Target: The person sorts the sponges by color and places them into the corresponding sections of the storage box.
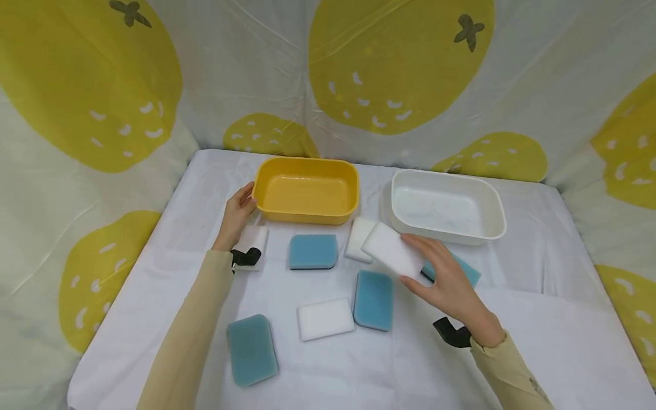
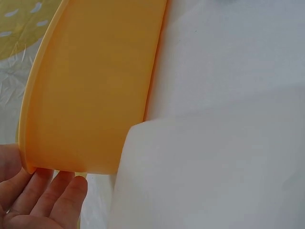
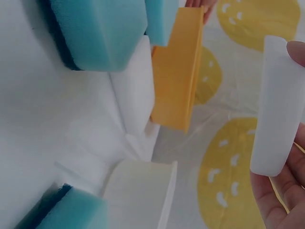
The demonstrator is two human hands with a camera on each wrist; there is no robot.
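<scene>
My left hand (image 1: 237,215) grips the left end of a yellow plastic tub (image 1: 307,193). In the left wrist view its thumb lies at the rim and the fingers (image 2: 69,200) curl against the outside wall. A white sponge (image 1: 389,249) is held up in my right hand (image 1: 447,279), pinched between thumb and fingers. The right wrist view shows this sponge (image 3: 279,107) edge-on, raised off the table. Below it in the head view, another white sponge (image 1: 359,236) is partly covered, and a blue sponge (image 1: 465,270) is half hidden behind the right hand.
A white tub (image 1: 446,208) stands at the back right. Across the table lie blue sponges (image 1: 312,251), (image 1: 373,300), (image 1: 252,350) with dark undersides. One white sponge (image 1: 325,319) lies at the middle, another (image 1: 258,242) beside the left wrist. Lemon-print cloth (image 1: 246,74) hangs behind.
</scene>
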